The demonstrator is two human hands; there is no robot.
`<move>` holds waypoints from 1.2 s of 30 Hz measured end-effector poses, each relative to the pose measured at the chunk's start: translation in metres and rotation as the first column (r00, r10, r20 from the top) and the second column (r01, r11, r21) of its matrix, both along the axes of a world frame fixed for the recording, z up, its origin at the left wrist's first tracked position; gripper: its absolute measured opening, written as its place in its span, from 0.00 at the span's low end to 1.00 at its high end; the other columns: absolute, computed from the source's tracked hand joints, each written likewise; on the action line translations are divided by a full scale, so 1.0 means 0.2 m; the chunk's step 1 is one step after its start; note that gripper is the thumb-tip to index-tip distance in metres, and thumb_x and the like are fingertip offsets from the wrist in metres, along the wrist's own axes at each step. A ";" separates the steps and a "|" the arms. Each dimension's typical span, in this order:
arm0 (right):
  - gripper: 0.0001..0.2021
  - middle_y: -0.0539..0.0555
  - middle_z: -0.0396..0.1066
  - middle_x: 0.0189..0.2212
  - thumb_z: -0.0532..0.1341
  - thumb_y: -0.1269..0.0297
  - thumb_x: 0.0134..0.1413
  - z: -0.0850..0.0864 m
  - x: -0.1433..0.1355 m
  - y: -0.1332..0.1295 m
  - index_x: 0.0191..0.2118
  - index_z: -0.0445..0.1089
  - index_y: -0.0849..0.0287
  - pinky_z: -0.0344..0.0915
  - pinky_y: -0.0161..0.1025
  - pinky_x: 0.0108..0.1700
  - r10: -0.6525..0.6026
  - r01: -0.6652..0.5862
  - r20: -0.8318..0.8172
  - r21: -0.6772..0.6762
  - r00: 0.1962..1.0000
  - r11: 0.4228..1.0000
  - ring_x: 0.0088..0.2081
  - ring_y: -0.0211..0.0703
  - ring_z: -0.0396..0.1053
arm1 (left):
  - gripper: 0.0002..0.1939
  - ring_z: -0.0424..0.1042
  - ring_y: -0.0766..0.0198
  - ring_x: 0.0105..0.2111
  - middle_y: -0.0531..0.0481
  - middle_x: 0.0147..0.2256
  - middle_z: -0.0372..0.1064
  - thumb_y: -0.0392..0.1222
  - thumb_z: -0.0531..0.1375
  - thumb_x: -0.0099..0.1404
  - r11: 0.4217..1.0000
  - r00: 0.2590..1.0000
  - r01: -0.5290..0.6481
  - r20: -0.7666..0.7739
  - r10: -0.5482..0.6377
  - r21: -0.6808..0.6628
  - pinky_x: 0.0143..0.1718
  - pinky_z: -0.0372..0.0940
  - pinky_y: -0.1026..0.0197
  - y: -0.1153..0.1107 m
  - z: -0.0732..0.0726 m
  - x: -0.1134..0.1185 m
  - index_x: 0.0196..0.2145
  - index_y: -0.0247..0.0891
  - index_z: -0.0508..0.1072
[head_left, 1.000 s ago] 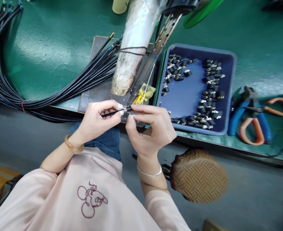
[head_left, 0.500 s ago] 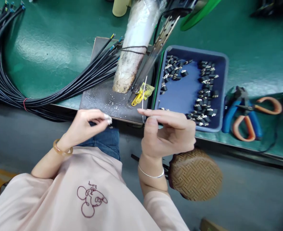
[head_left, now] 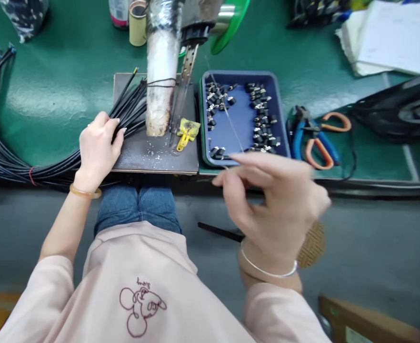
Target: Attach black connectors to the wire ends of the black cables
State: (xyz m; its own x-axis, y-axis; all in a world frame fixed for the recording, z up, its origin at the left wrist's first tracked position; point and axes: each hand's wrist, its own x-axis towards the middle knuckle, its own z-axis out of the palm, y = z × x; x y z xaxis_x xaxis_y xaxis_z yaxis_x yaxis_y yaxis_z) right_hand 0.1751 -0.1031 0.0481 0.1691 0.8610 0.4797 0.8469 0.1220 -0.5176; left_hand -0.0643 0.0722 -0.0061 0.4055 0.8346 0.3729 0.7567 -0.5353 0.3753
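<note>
My left hand [head_left: 101, 143] is on the bundle of black cables [head_left: 63, 162], its fingers closed on them close to their stripped ends. How many cables it grips is hidden. Slightly blurred by motion, my right hand [head_left: 274, 200] is in front of the blue tray [head_left: 282, 119], thumb and forefinger pinching a thin solder wire [head_left: 233, 125]. That wire runs up across the tray toward a green spool [head_left: 231, 28]. Between the hands, a soldering iron [head_left: 183, 95] is fixed beside a wrapped white post [head_left: 158, 85], above a dark board [head_left: 135, 159] sprinkled with solder specks.
Small black connectors [head_left: 262, 114] lie in two groups in the tray. A yellow clip [head_left: 185, 138] sits by the iron's tip. Blue-handled cutters [head_left: 299, 138] and orange-handled scissors [head_left: 319, 152] are right of the tray. A round stool [head_left: 312, 245] stands below the table edge.
My left hand has moved left and up from the board's front edge onto the cables. My right hand has moved right with the solder wire. The view has shifted, showing more of the table's right side.
</note>
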 end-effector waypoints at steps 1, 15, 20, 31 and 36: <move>0.05 0.46 0.76 0.25 0.59 0.62 0.62 0.00 0.03 0.03 0.42 0.71 0.50 0.65 0.38 0.28 -0.001 0.003 0.050 -0.039 0.999 0.999 0.23 0.39 0.72 | 0.09 0.72 0.51 0.39 0.42 0.39 0.73 0.47 0.56 0.70 1.000 1.000 0.003 -0.022 -0.003 0.012 0.41 0.64 0.51 -0.01 0.01 -0.01 0.39 0.42 0.74; 0.07 0.46 0.74 0.24 0.66 0.66 0.46 -0.34 0.31 0.52 0.24 0.67 0.54 0.60 0.39 0.28 -0.107 0.107 -0.026 -0.022 0.994 0.994 0.21 0.38 0.64 | 0.05 0.73 0.56 0.34 0.45 0.35 0.77 0.39 0.60 0.67 0.996 1.000 -0.013 0.027 0.010 0.088 0.38 0.63 0.56 -0.01 0.05 -0.04 0.39 0.40 0.76; 0.09 0.46 0.72 0.23 0.66 0.71 0.42 -0.36 0.33 0.55 0.22 0.66 0.53 0.56 0.40 0.29 -0.076 0.083 0.109 -0.067 0.991 0.994 0.23 0.40 0.63 | 0.05 0.73 0.57 0.38 0.45 0.41 0.74 0.40 0.59 0.68 0.996 0.992 0.024 0.118 -0.035 0.089 0.40 0.65 0.57 -0.06 0.05 -0.01 0.40 0.40 0.75; 0.13 0.48 0.68 0.25 0.66 0.72 0.44 -0.36 0.34 0.52 0.24 0.60 0.52 0.58 0.41 0.33 -0.183 0.196 0.162 -0.066 0.970 0.978 0.28 0.42 0.65 | 0.09 0.70 0.54 0.35 0.42 0.32 0.75 0.38 0.56 0.68 0.986 0.990 0.141 0.004 -0.142 0.090 0.41 0.63 0.54 -0.19 0.06 0.03 0.32 0.36 0.76; 0.16 0.51 0.70 0.26 0.65 0.73 0.44 -0.35 0.36 0.53 0.22 0.56 0.50 0.63 0.43 0.35 -0.221 0.230 0.168 -0.034 0.961 0.973 0.29 0.43 0.69 | 0.08 0.67 0.66 0.25 0.54 0.23 0.70 0.45 0.64 0.64 0.639 0.761 0.641 0.246 -0.600 -0.424 0.31 0.60 0.63 -0.40 0.15 0.13 0.34 0.37 0.78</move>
State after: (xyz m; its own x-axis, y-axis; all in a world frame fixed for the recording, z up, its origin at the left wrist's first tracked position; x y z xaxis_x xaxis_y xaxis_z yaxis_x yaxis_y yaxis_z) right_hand 0.2467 0.0019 -0.0215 0.2856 0.8342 0.4717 0.9222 -0.1053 -0.3722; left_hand -0.0382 -0.0083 0.0238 0.8801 0.4696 0.0706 0.2693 -0.6159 0.7404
